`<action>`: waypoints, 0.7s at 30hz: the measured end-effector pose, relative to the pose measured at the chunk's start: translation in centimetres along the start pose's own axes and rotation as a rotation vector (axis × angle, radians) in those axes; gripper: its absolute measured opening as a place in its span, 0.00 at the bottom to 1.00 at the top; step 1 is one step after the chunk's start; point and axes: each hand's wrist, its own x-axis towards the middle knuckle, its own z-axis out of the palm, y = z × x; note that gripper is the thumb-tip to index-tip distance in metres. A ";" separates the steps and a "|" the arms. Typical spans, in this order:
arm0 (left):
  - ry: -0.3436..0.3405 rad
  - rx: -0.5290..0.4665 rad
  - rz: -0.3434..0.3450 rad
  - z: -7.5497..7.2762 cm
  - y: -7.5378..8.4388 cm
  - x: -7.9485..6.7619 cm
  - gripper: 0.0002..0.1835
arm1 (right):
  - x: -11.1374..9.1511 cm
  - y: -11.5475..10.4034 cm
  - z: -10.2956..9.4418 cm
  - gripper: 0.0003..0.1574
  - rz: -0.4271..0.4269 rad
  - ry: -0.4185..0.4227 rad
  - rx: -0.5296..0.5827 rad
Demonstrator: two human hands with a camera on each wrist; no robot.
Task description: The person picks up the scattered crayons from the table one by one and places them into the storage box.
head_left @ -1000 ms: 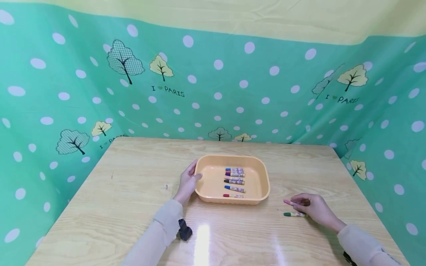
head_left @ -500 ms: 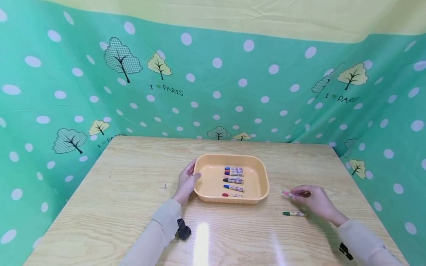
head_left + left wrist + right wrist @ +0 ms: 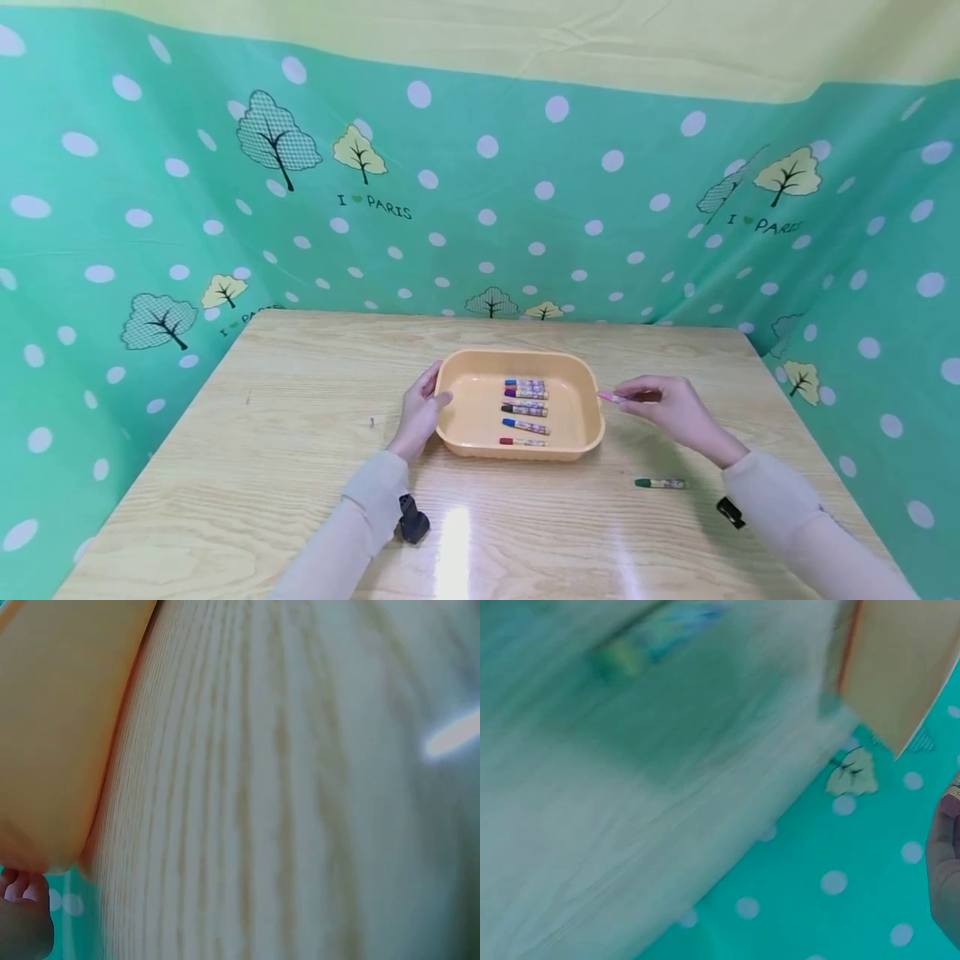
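Observation:
A peach plastic tray [image 3: 517,452] sits mid-table in the head view. My left hand [image 3: 415,417] grips its left rim, thumb over the edge; in the left wrist view the fingers [image 3: 24,889] show at the tray's end. Between thumb and fingers, my right hand [image 3: 671,412] pinches a pink crayon [image 3: 610,397] at the tray's right rim, its tip overlapping the rim in this view. Several paper-wrapped crayons lie inside the tray, among them a red crayon [image 3: 523,442] nearest the front and a blue crayon [image 3: 525,427] behind it.
On the table [image 3: 300,467], right of the tray, lies a green crayon [image 3: 660,483], blurred in the right wrist view. A small fragment [image 3: 371,422] rests left of the tray. A green dotted curtain [image 3: 420,275] hangs behind the table and along both sides.
My right hand has lifted the pink crayon from beside the green one and carried it left and away from me to the tray's right rim. The left hand stays on the tray.

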 end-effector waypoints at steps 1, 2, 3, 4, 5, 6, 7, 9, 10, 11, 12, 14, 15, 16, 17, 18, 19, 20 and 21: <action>-0.001 -0.001 -0.004 0.0 0.0 0.0 0.34 | 0.4 -0.3 0.4 0.14 -0.010 -0.007 0.011; -0.003 -0.002 -0.005 0.0 0.0 0.0 0.34 | 0.7 -0.5 0.8 0.14 -0.011 -0.013 0.022; -0.003 -0.003 -0.007 0.0 -0.1 0.0 0.34 | 1.1 -0.8 1.2 0.14 -0.018 -0.021 0.029; -0.001 -0.002 -0.009 0.0 -0.1 0.0 0.34 | 1.4 -1.0 1.6 0.14 -0.020 -0.028 0.038; 0.002 -0.004 -0.012 0.0 -0.1 0.0 0.34 | 1.8 -1.2 2.0 0.14 -0.022 -0.038 0.049; 0.005 -0.003 -0.011 0.1 -0.1 0.0 0.34 | 2.1 -1.4 2.4 0.14 -0.021 -0.043 0.058; 0.008 -0.004 -0.012 0.1 -0.1 0.0 0.34 | 2.4 -1.5 2.8 0.14 -0.023 -0.054 0.063; 0.010 -0.001 -0.012 0.1 -0.1 -0.1 0.34 | 3.0 -1.6 3.6 0.15 -0.024 -0.072 0.075; 0.011 0.000 -0.012 0.1 -0.1 -0.1 0.34 | 3.2 -1.7 4.0 0.15 -0.021 -0.080 0.081; 0.011 0.002 -0.013 0.1 0.0 -0.1 0.34 | 3.4 -1.8 4.4 0.15 -0.024 -0.092 0.087; 0.011 0.005 -0.012 0.1 0.0 -0.1 0.34 | 3.6 -1.8 4.8 0.15 -0.027 -0.102 0.095; 0.012 0.006 -0.013 0.2 0.0 -0.2 0.34 | 3.9 -2.0 5.5 0.16 -0.037 -0.125 0.119; 0.007 0.005 -0.018 0.1 0.1 -0.1 0.34 | 4.0 -2.1 5.8 0.16 -0.040 -0.135 0.129; 0.007 0.005 -0.019 0.1 0.1 -0.1 0.34 | 4.2 -2.2 6.1 0.16 -0.040 -0.143 0.135; 0.005 0.008 -0.019 0.2 0.1 -0.1 0.34 | 4.3 -2.2 6.4 0.16 -0.039 -0.150 0.140; 0.004 0.008 -0.017 0.2 0.1 0.0 0.34 | 4.5 -2.3 6.7 0.16 -0.040 -0.156 0.143; 0.005 0.007 -0.017 0.2 0.0 0.0 0.34 | 4.6 -2.4 7.1 0.15 -0.036 -0.160 0.144; 0.006 0.007 -0.015 0.2 0.0 0.1 0.34 | 4.8 -2.4 7.4 0.15 -0.031 -0.164 0.139; 0.008 0.006 -0.013 0.2 -0.1 0.1 0.34 | 5.0 -2.5 7.8 0.15 -0.026 -0.169 0.134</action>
